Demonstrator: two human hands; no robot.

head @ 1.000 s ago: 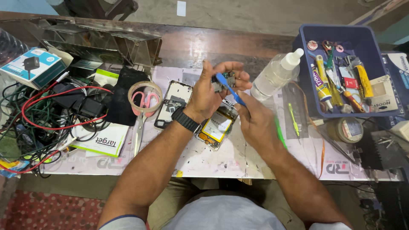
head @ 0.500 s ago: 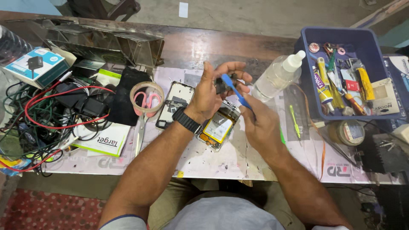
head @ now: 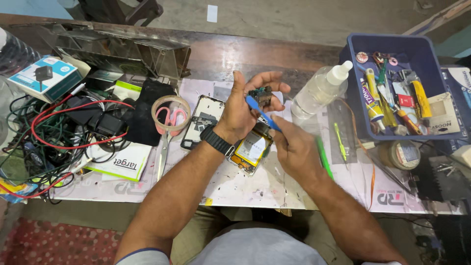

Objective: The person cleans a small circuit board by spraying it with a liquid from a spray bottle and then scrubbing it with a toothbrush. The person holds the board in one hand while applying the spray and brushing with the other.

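the cluttered table (head: 235, 186) is viewed steeply downward from 1 head-worn camera, at arm's reach, facing its far edge.

On the surface (head: 235, 184), the opened phone (head: 251, 149) lies under the raised hands, with the back cover (head: 202, 120) to its left. Further left sit tape roll (head: 170, 114) and scissors (head: 164, 142) (partly overlapping); the bottle (head: 321, 88) lies right, beside the bin (head: 355, 98).

wrist: black watch (head: 216, 140) | sleeves: short, pale grey | trousers: khaki
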